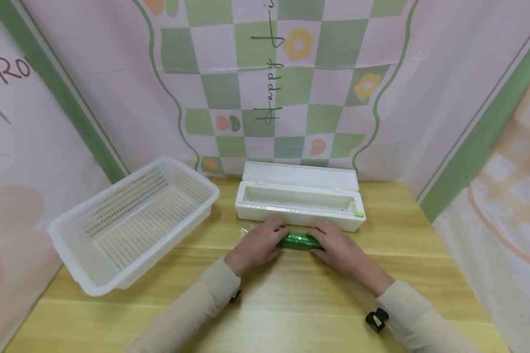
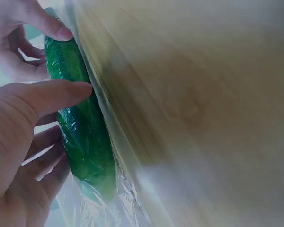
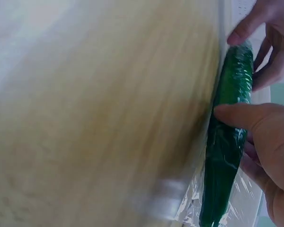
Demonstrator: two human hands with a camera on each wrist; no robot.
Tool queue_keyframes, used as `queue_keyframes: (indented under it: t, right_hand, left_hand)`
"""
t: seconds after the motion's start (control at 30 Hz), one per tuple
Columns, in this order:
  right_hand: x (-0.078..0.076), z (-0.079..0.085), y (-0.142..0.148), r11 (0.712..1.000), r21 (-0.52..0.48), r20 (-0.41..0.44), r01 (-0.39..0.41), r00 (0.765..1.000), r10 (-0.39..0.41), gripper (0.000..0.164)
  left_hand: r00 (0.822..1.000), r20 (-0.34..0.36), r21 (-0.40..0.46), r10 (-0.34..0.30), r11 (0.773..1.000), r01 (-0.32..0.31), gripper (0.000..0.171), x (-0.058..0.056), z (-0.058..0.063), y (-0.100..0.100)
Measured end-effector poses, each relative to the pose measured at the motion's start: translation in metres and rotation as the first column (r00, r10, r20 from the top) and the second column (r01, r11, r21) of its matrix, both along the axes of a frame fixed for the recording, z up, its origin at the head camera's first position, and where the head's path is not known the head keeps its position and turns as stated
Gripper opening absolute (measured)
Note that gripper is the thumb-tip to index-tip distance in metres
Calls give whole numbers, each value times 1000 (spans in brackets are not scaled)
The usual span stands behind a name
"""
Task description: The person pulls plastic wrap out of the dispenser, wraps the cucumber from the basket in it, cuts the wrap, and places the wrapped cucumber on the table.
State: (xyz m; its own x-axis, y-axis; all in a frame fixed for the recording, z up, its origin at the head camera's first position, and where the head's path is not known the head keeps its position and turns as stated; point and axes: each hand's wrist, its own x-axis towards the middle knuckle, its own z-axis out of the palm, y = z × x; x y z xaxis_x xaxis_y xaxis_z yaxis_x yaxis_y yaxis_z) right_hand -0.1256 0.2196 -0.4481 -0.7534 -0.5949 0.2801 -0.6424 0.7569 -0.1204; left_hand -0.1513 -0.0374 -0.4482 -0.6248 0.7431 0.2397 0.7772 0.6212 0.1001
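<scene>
A green cucumber (image 1: 298,240) lies crosswise on the table, wrapped in clear cling film. My left hand (image 1: 259,243) grips its left part, and my right hand (image 1: 339,246) holds the right part. In the left wrist view, the left thumb (image 2: 68,92) lies over the near side of the cucumber (image 2: 87,146), with fingers curled behind it. The right thumb (image 3: 236,115) presses on it likewise in the right wrist view. Loose, crinkled film (image 3: 191,203) sticks out past the cucumber's end. Just behind the hands stands a white cling film dispenser box (image 1: 300,218), lid raised.
To the left sits a white perforated plastic basket (image 1: 132,264). A small green slider (image 1: 358,214) shows at the dispenser's right end. The wooden table (image 1: 291,314) backs onto a checked, flowered cloth (image 1: 274,88).
</scene>
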Motion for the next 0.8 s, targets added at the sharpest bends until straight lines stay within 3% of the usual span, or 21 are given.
queue_keyframes:
  t: [0.17, 0.4, 0.57, 0.8]
  right_hand:
    - [-3, 7, 4, 1000, -16, 80, -13, 997, 14, 39]
    - [-7, 14, 8, 1000, -16, 137, -13, 990, 15, 40]
    - [-7, 20, 11, 999, -44, 183, -31, 982, 39, 39]
    - [-7, 28, 15, 998, -54, 261, -24, 965, 37, 39]
  left_hand:
    - [999, -34, 26, 2, 1000, -1, 51, 0, -1, -7]
    - [994, -97, 50, -39, 998, 44, 48, 0, -4, -14]
    - [995, -99, 17, -17, 1000, 18, 49, 0, -4, -12]
    - [984, -179, -6, -3, 1000, 2, 42, -1, -1, -8]
